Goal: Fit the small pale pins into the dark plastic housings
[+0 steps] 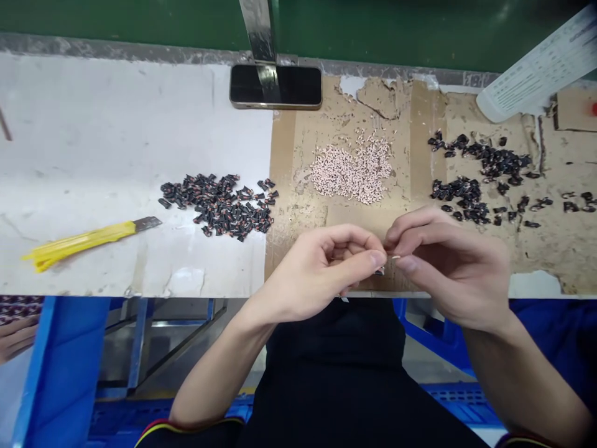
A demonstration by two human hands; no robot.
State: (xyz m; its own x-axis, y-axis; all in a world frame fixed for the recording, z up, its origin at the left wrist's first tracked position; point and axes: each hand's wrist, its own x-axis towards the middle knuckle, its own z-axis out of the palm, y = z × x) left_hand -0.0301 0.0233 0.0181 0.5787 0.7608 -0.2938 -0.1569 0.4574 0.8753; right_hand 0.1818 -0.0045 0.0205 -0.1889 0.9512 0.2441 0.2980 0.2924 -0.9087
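Fingers (410,265) pinching pale bit (396,257), phone (298,88), knife (84,241)

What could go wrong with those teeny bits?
The tiny pale piece at the right hand's fingertips might slip and get lost. The loose pile of pale bits could scatter if bumped. And the yellow cutter's blade is out, so someone reaching there might get cut.

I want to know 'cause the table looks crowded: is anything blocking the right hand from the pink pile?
Nothing visible is. Between the right hand and the pink pile, only cardboard shows. The left hand is close beside the right fingertips, but not across that path.
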